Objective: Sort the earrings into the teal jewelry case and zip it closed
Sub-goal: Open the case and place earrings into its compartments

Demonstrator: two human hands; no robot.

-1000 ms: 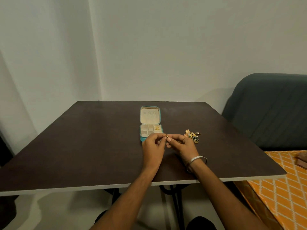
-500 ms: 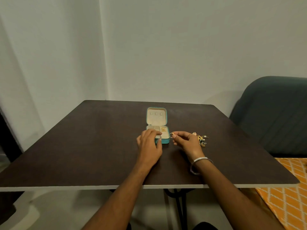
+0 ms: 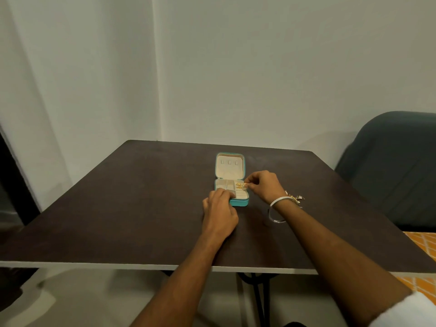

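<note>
I see two bare forearms; my right wrist wears a thin silver bangle [image 3: 280, 199], and a white sleeve [image 3: 408, 312] edge shows lower right.

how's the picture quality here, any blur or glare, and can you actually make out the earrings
Head view: dim, flat light, no glare; wide-angle bend at the dark brown table's near edge. The gold earrings beside the right hand at the open teal jewelry case are too small and soft for detail.

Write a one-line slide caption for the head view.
Right hand pinches a gold earring over the open teal case, left hand steadies its front edge; more earrings wait on the table.
</note>
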